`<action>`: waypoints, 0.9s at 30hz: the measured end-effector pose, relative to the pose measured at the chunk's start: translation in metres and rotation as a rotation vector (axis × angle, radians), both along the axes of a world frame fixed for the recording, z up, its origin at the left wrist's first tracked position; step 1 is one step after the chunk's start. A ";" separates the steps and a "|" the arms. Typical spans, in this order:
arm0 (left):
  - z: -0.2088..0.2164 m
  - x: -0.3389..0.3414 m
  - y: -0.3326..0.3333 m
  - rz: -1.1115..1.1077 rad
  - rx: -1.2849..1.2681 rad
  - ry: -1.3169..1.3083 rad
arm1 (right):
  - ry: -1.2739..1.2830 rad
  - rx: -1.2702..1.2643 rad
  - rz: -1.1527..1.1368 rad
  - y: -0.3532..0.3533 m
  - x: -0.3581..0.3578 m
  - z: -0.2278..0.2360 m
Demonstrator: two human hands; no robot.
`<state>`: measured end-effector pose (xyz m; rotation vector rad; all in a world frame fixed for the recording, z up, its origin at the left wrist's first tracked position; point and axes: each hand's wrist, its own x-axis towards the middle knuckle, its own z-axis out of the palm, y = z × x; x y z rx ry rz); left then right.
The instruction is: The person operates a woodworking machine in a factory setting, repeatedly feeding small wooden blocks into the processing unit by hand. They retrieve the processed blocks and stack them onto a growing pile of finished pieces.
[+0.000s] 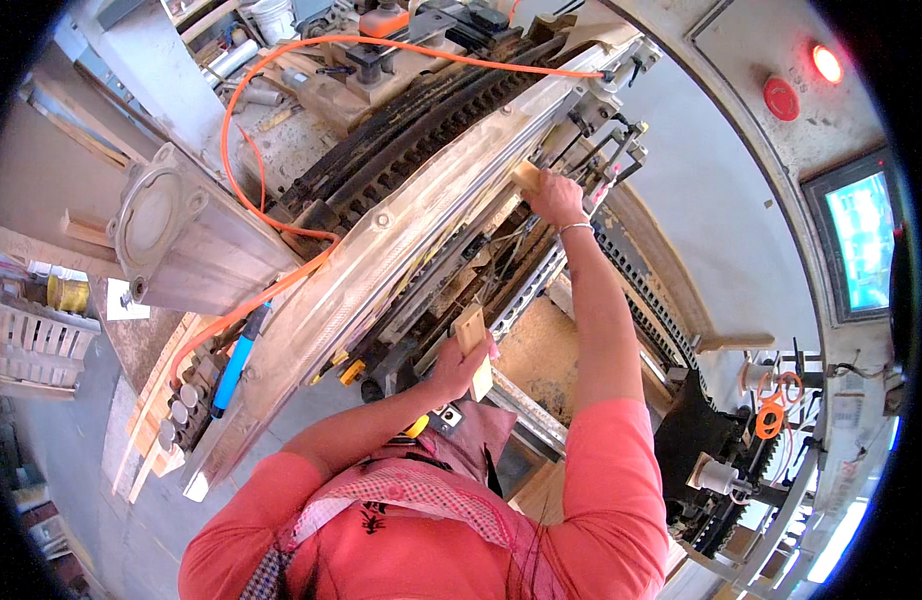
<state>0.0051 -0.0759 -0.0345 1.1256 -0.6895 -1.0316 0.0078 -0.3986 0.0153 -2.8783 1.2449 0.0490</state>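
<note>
My left hand (459, 368) is closed round a short wooden piece (470, 328) with a pale, squared lower end, held in front of my waist. Farther off, my right arm stretches out over the machine. There my right hand (558, 198) grips a small wooden block (526, 177) beside the metal clamps (593, 120). Its fingers partly cover the block, and I cannot tell whether the block touches the machine. Between the two hands run metal rails and a dark slot of the machine bed (431, 285).
A long dusty beam (381, 220) crosses from lower left to upper right, with an orange hose (231, 130) looping over it. A blue tool handle (239, 365) lies at left. On the right stand a lit screen (859, 240), a red button (781, 98) and a black chain track (651, 300).
</note>
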 end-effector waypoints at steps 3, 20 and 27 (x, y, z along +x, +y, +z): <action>-0.003 -0.001 -0.001 -0.028 -0.042 0.111 | -0.030 -0.005 0.003 0.000 -0.003 -0.003; 0.011 0.000 -0.002 -0.115 0.016 0.043 | 0.014 0.044 0.030 0.005 -0.001 0.007; -0.001 -0.004 -0.001 -0.107 0.041 0.023 | -0.056 0.042 0.042 0.003 -0.005 0.005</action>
